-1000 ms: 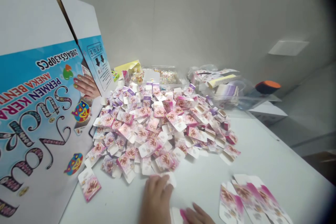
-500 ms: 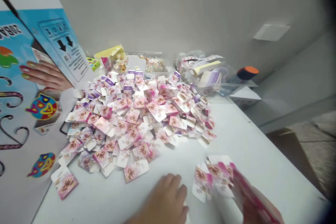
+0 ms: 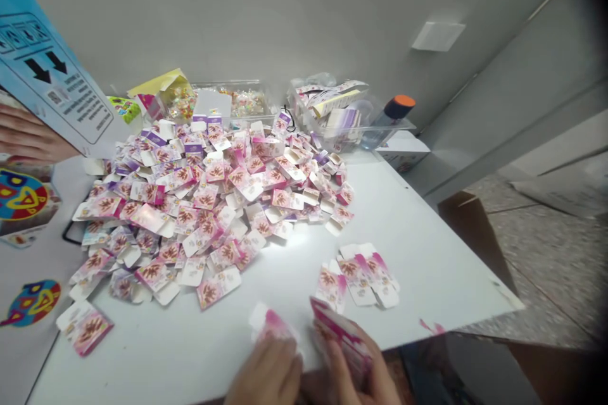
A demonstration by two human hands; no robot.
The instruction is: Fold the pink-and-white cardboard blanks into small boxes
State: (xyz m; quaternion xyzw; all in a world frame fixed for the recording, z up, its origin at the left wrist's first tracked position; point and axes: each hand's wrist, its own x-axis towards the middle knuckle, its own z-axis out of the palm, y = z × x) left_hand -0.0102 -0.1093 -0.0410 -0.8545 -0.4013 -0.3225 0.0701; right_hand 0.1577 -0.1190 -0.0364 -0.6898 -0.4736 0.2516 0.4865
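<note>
1. Right hand [image 3: 361, 370]: thumb and fingers pinch a pink-edged carton [image 3: 344, 333], held up on edge above the near side of the table [image 3: 441, 278], probably because that grip leaves its panels accessible.
2. Left hand [image 3: 270, 370]: fingers close together at the near end of a pink-and-white carton [image 3: 274, 323]. Whether they pinch it or only steady it, I cannot tell.
3. Flat cartons [image 3: 368, 275] lie beyond the right hand, seemingly placed for short reach. The pile of small boxes [image 3: 204, 202] sits farther off to the left, apparently keeping the near surface workable.
4. Against the frame half a second ago: the right hand has left the flat cartons and come beside the left; a carton now shows clearly ahead of the left hand; less of the large printed box [image 3: 61, 82] is in view.
</note>
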